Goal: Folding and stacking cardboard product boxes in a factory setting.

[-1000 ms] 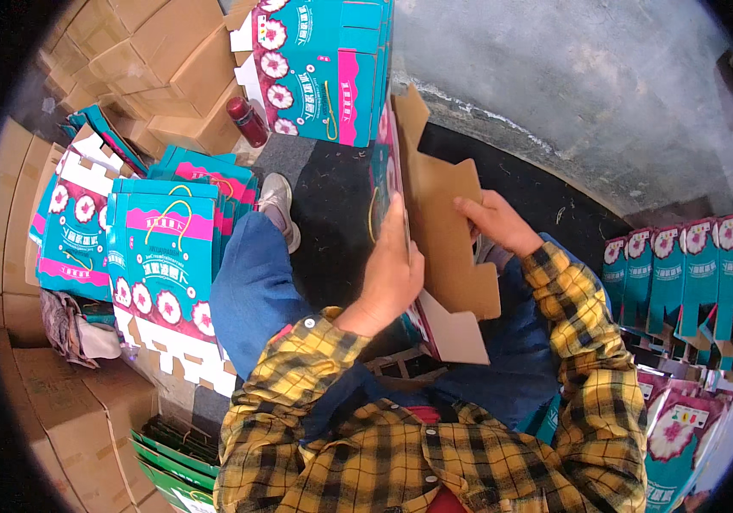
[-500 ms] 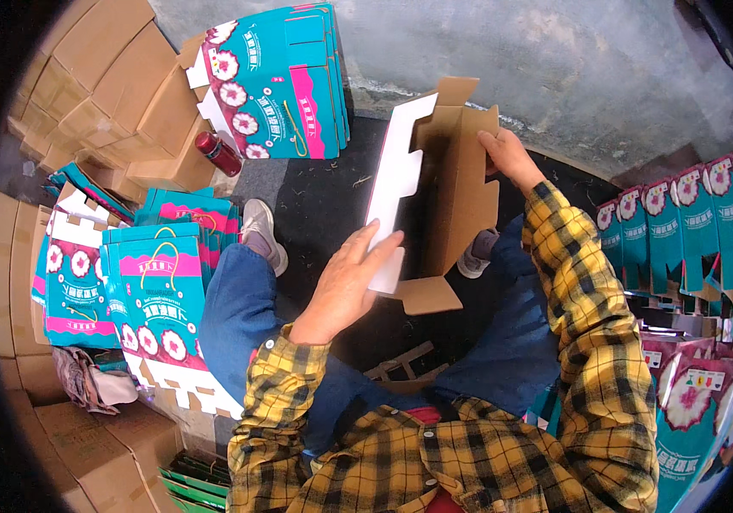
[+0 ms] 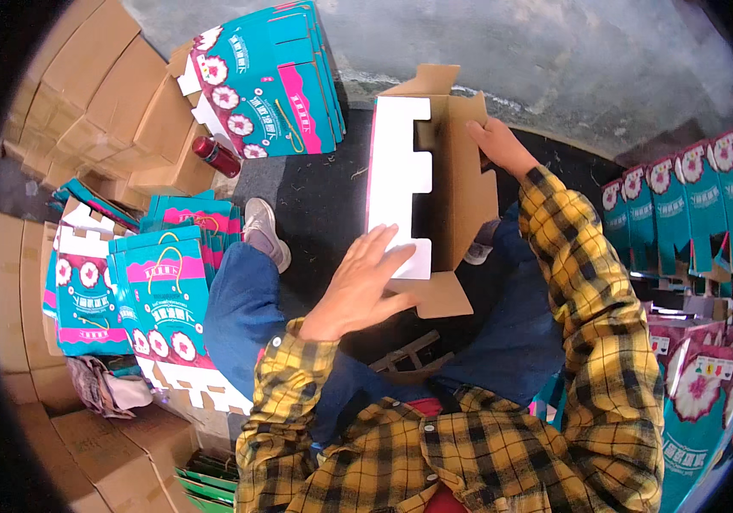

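An opened cardboard carton (image 3: 461, 201) stands between my knees, its brown inside showing and its end flaps sticking out. Along its left side a white notched flap (image 3: 396, 171) is folded down. My left hand (image 3: 362, 282) lies with fingers stretched and apart on the near end of that flap, thumb toward the near brown flap. At the far right corner my right hand (image 3: 503, 147) pinches the carton's upper edge between thumb and fingers. The carton's outer faces are mostly hidden from here.
Flat teal printed cartons (image 3: 268, 94) lean upright by the wall, with more teal cartons (image 3: 161, 291) stacked at my left. A dark red bottle (image 3: 216, 156) stands near brown boxes (image 3: 114, 77). Rows of folded teal cartons (image 3: 700, 201) line the right side.
The carton has turned and opened out wider, and its white flap now lies flatter toward me. My left hand has shifted slightly and spread its fingers; my right hand keeps its edge.
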Tool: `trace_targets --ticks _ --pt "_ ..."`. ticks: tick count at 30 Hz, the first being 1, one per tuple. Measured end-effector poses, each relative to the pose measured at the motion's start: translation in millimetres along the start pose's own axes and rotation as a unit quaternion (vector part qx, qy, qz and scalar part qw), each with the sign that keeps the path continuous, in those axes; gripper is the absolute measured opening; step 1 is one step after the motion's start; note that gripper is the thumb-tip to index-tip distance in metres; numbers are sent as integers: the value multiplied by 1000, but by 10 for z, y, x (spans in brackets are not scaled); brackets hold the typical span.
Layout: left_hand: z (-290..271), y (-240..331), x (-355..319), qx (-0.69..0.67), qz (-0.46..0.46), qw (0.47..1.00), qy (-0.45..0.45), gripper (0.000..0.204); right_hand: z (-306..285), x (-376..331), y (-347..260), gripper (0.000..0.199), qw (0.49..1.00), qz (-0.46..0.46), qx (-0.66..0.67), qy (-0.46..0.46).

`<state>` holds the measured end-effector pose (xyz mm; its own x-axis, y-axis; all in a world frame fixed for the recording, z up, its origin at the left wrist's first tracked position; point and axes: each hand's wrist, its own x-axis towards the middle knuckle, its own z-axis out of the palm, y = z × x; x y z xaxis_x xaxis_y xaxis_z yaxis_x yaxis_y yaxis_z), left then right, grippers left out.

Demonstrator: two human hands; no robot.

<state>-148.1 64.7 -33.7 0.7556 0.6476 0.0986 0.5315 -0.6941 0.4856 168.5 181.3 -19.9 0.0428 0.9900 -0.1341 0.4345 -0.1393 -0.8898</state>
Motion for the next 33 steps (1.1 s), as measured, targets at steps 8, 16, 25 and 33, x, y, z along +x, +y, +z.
trace_targets --ticks 8,16,25,33 --pt "324 217 -55 30 -17 995 94 54 59 44 147 34 998 16 69 0" --pt "700 371 425 86 -156 960 217 42 39 72 234 34 996 -21 72 -43" --pt "762 726 721 38 -81 980 179 47 33 56 217 35 998 0 53 -29" --pt "727 470 373 30 -85 973 212 42 -192 -135 -160 88 991 -60 24 -118"
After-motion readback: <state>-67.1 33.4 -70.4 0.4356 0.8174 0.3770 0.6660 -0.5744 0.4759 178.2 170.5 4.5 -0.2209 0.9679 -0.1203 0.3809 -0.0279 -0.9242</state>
